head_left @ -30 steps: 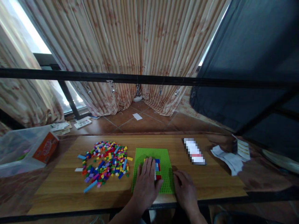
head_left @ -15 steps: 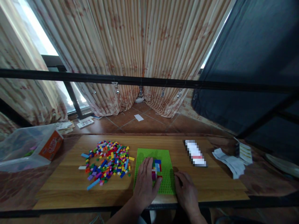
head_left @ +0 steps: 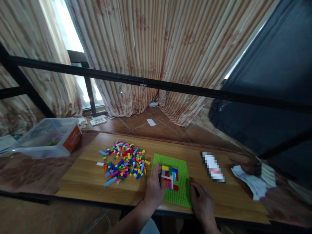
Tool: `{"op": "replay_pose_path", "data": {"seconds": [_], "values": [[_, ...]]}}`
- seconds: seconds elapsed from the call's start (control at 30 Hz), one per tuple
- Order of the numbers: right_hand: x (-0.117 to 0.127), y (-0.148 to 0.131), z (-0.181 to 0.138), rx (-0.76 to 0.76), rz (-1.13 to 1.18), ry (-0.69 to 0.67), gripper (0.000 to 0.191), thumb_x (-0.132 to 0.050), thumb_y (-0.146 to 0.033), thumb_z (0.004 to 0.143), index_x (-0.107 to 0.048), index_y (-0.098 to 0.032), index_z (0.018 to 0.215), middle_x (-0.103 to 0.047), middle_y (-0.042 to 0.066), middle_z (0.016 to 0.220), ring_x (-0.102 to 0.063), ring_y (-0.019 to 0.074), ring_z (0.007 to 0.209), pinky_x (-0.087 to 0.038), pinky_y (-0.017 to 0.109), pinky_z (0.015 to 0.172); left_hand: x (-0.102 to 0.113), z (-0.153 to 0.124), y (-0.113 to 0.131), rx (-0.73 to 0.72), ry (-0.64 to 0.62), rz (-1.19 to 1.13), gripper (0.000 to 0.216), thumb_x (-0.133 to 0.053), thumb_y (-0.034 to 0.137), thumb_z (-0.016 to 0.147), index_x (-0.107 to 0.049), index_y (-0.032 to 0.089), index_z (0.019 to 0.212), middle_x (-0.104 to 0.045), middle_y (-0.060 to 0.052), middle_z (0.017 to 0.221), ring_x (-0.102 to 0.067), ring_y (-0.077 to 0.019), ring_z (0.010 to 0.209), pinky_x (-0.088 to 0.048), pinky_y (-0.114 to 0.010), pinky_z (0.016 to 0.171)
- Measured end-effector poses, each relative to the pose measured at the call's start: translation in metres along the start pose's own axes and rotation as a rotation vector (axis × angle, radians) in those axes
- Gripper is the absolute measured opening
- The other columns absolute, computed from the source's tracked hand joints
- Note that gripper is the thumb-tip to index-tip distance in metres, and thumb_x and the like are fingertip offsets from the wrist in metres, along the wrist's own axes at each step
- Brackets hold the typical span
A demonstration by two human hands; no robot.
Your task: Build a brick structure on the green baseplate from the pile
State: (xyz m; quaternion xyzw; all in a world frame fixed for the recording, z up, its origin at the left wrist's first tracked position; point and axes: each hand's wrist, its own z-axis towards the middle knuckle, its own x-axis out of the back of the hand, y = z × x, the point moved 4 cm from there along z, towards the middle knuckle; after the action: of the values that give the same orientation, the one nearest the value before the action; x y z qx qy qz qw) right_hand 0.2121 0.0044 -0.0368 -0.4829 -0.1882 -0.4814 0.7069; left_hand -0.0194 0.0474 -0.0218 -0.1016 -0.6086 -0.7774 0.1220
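Observation:
A green studded baseplate (head_left: 182, 199) lies on the wooden table, with a low patch of coloured toy bricks (head_left: 171, 178) built on it. My left hand (head_left: 155, 188) rests over the plate's left side, its fingers bent together against the left edge of the patch. Whatever is between those fingertips is hidden. At the plate's right edge, my right hand (head_left: 201, 199) is closed with its fingertips on the rim. Red, yellow, blue, white and magenta bricks show in the patch.
Loose bricks (head_left: 125, 161) lie in a heap left of the baseplate. To the right are a phone with a blurred screen (head_left: 213, 166) and crumpled white paper (head_left: 251, 182). A clear plastic bin (head_left: 46, 139) stands at far left. A black rail (head_left: 117, 77) crosses beyond the table.
My left hand has drawn back from over the brick patch to its left edge, and its fingers have curled. My right hand stays at the plate's edge. The view has turned left and tilted.

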Motion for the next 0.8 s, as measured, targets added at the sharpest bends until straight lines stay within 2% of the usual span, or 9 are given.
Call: {"op": "replay_pose_path", "data": {"seconds": [0.13,0.27,0.33,0.43,0.53,0.8], "values": [[0.000,0.006,0.001,-0.030,-0.063,-0.017,0.045,-0.041,-0.055,0.091,-0.070,-0.020,0.091,-0.070,0.010,0.098,-0.066,0.0235,0.091,-0.053,0.037,0.080,0.004,-0.013,0.008,-0.032,-0.138,0.018,0.070,-0.044,0.012,0.087,-0.017,0.018,0.151,-0.058,-0.011,0.136,-0.055,-0.0187,0.126,-0.048,-0.039,0.107],[0.002,0.009,0.002,-0.041,-0.112,-0.026,0.050,-0.039,-0.060,0.090,-0.070,-0.019,0.091,-0.070,0.011,0.099,-0.066,0.0240,0.089,-0.053,0.036,0.078,0.013,-0.023,0.012,-0.042,-0.283,0.107,0.083,-0.057,0.017,0.081,-0.015,0.018,0.153,-0.040,-0.012,0.152,-0.040,-0.0242,0.139,-0.038,-0.044,0.116],[0.002,0.010,0.002,-0.044,-0.137,-0.034,0.052,-0.038,-0.061,0.089,-0.070,-0.019,0.092,-0.069,0.012,0.098,-0.066,0.0245,0.088,-0.052,0.036,0.077,0.017,-0.024,0.012,-0.067,-0.347,0.121,0.090,-0.059,0.011,0.077,-0.013,0.019,0.154,-0.038,-0.011,0.153,-0.038,-0.0241,0.140,-0.037,-0.043,0.117],[0.003,0.013,0.001,-0.050,-0.159,-0.045,0.055,-0.037,-0.064,0.089,-0.069,-0.020,0.094,-0.069,0.011,0.099,-0.066,0.0252,0.089,-0.052,0.037,0.076,0.023,-0.023,0.007,-0.074,-0.384,0.110,0.097,-0.055,0.003,0.074,-0.006,0.025,0.155,-0.048,-0.007,0.146,-0.046,-0.0209,0.134,-0.042,-0.040,0.113],[0.004,0.014,0.000,-0.054,-0.162,-0.045,0.057,-0.037,-0.066,0.088,-0.069,-0.020,0.095,-0.069,0.011,0.100,-0.066,0.0259,0.090,-0.052,0.037,0.076,0.026,-0.025,0.001,-0.036,-0.381,0.085,0.098,-0.055,0.003,0.076,-0.003,0.031,0.154,-0.058,-0.004,0.137,-0.053,-0.0203,0.126,-0.047,-0.040,0.107],[0.006,0.016,0.001,-0.097,-0.161,-0.060,0.057,-0.037,-0.066,0.088,-0.069,-0.019,0.094,-0.069,0.012,0.102,-0.066,0.0261,0.090,-0.051,0.038,0.077,0.028,-0.029,0.005,-0.019,-0.355,0.134,0.084,-0.057,0.008,0.081,-0.018,0.030,0.153,-0.067,-0.003,0.118,-0.059,-0.0204,0.113,-0.049,-0.037,0.101]]}}
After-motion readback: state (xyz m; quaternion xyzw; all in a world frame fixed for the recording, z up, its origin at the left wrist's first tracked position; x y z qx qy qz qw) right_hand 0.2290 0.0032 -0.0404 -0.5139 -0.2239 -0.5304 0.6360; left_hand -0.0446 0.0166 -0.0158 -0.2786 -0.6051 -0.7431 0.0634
